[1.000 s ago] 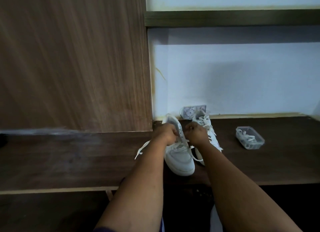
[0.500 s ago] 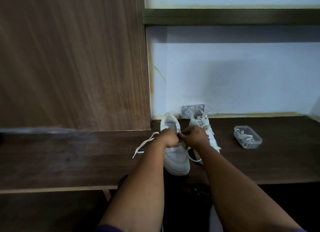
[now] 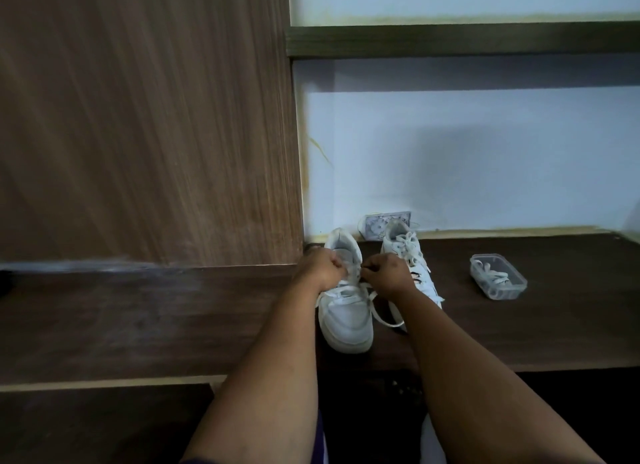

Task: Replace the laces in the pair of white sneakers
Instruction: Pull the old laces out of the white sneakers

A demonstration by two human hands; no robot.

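Note:
Two white sneakers stand on the dark wooden shelf (image 3: 519,325). The near sneaker (image 3: 346,321) points its toe toward me. Over its eyelets my left hand (image 3: 323,268) and my right hand (image 3: 388,273) both have curled fingers that pinch its white lace (image 3: 379,316). One loop of that lace trails down the sneaker's right side. The far sneaker (image 3: 405,249) stands behind my right hand, laced, partly hidden by it.
A clear plastic box (image 3: 498,276) with white laces inside sits on the shelf to the right. A wall socket (image 3: 374,223) sits behind the shoes. A tall wooden panel (image 3: 145,124) rises on the left. A dark shelf (image 3: 464,41) runs above.
The lace end that lay out to the left of the near sneaker is gone from there, drawn in at my left hand. Both hands have come closer together over the eyelets.

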